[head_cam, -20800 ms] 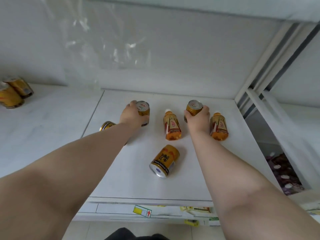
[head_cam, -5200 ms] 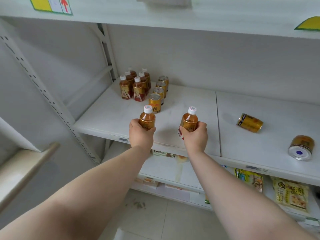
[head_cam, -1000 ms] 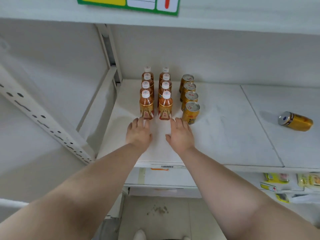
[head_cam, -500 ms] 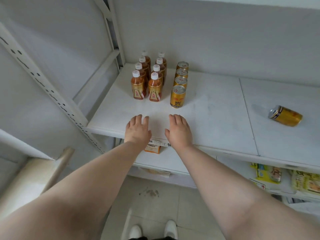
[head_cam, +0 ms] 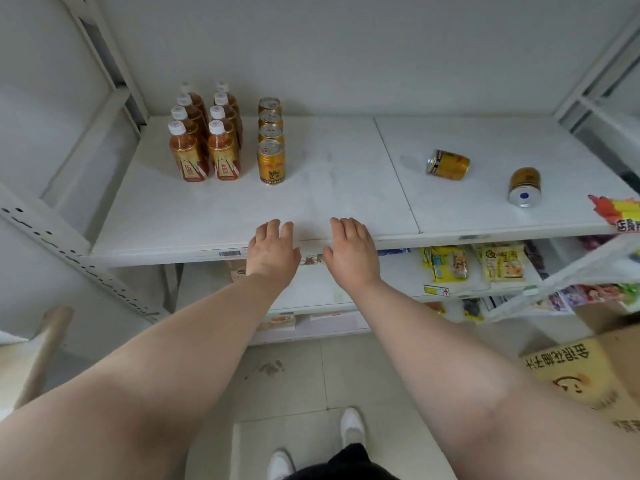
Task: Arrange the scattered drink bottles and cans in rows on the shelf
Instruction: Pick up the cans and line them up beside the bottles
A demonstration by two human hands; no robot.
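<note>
Two cans [head_cam: 448, 164] [head_cam: 524, 187] lying sideways, bottles [head_cam: 204, 133] upright in rows

The white shelf [head_cam: 329, 199] carries two bottle rows [head_cam: 204, 133] and one upright can row [head_cam: 270, 140] at left, with two toppled cans [head_cam: 448, 164] at right.

White back wall [head_cam: 381, 46], perforated metal uprights [head_cam: 52, 233], pale tiled floor [head_cam: 294, 375], soft even daylight.

left hand [head_cam: 273, 252] flat, empty, right hand [head_cam: 350, 249] flat, empty
</note>
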